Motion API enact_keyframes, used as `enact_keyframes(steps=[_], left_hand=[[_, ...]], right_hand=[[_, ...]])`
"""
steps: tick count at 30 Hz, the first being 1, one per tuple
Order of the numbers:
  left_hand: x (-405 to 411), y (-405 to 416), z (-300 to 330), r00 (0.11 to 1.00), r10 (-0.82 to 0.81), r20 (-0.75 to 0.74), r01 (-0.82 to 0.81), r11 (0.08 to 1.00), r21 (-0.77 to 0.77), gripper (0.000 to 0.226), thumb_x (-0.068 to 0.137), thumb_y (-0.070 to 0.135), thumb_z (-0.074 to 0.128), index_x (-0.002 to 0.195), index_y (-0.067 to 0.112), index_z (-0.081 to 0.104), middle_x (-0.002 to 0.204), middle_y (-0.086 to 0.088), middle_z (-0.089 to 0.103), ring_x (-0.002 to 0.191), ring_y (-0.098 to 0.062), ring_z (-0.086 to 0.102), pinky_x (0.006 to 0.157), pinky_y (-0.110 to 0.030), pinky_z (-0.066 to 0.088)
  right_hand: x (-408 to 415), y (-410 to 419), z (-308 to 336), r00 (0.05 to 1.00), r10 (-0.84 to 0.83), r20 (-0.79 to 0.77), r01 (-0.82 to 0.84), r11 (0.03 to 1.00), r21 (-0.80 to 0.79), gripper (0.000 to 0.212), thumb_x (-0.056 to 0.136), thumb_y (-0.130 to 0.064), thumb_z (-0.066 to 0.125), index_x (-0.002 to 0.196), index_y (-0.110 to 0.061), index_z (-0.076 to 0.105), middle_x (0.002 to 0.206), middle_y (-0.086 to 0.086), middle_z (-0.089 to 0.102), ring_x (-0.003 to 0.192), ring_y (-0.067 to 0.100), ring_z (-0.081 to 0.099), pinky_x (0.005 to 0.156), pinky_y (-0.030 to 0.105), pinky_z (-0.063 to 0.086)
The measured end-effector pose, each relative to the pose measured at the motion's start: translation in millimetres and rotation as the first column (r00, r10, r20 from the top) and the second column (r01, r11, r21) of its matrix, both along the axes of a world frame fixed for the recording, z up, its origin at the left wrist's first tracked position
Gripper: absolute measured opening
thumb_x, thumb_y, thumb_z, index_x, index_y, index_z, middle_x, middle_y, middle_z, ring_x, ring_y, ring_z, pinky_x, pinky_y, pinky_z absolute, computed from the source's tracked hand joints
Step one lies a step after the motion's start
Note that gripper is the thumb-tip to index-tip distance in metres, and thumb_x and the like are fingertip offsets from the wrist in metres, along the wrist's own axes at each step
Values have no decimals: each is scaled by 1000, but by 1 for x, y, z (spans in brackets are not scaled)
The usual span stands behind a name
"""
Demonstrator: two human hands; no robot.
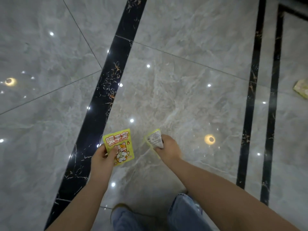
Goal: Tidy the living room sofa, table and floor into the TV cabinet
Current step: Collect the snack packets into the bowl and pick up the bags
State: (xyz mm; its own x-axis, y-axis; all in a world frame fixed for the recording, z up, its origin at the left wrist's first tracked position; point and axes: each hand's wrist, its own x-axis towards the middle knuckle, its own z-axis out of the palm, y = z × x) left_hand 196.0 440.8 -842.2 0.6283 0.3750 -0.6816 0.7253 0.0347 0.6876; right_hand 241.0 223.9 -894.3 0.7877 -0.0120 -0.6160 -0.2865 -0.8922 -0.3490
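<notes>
Packets in both hands, above a glossy grey marble floor with black inlay bands. Left hand pinches a yellow cat packet, face up. Right hand grips a second packet, printed back showing. Another yellowish packet lies at the floor's right edge.

Both bare forearms reach forward and down. The left hand pinches a packet. The right hand grips another packet.
</notes>
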Motion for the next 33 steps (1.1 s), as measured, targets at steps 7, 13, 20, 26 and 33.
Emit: enact_keyframes(steps=[7, 13, 20, 26, 33], left_hand=[[15, -36, 136, 1000, -12, -6, 11, 997, -76, 14, 95, 11, 61, 105, 20, 67, 94, 9, 70, 84, -6, 67, 62, -17, 48], [33, -70, 258, 997, -78, -11, 76, 986, -149, 14, 95, 13, 62, 104, 22, 65, 96, 5, 71, 86, -14, 68, 64, -26, 50], [55, -108, 373, 976, -216, 16, 215, 958, -188, 19, 95, 13, 60, 111, 23, 63, 98, 1, 72, 87, -17, 69, 62, -28, 50], [63, -145, 434, 930, -367, 26, 363, 903, -229, 20, 94, 17, 64, 112, 26, 65, 103, -1, 75, 94, -24, 72, 86, -45, 57], [59, -198, 472, 853, -520, -50, 487, 826, -283, 14, 95, 12, 62, 104, 20, 70, 101, -9, 76, 93, -29, 72, 90, -47, 56]], right_hand=[[-3, -5, 158, 889, -452, -72, 456, 858, 236, 33, 71, -34, 68, 103, -28, 65, 95, -8, 69, 87, 14, 66, 76, 38, 58], [-2, -24, 292, 786, -598, -156, 609, 708, 356, 28, 84, -20, 63, 112, -18, 64, 105, -1, 69, 95, 17, 65, 86, 38, 56], [-5, -56, 414, 640, -709, -296, 722, 424, 547, 48, 100, -14, 45, 135, -47, 42, 124, -4, 60, 101, 19, 69, 83, 37, 55], [-15, -94, 485, 510, -785, -353, 802, 286, 524, 48, 101, -29, 52, 146, -22, 37, 108, 0, 62, 66, 8, 53, 58, 20, 45], [-53, -143, 540, 145, -811, -567, 888, -145, 436, 57, 93, -65, 43, 96, -14, 68, 71, 1, 54, 60, 12, 49, 64, 27, 39]])
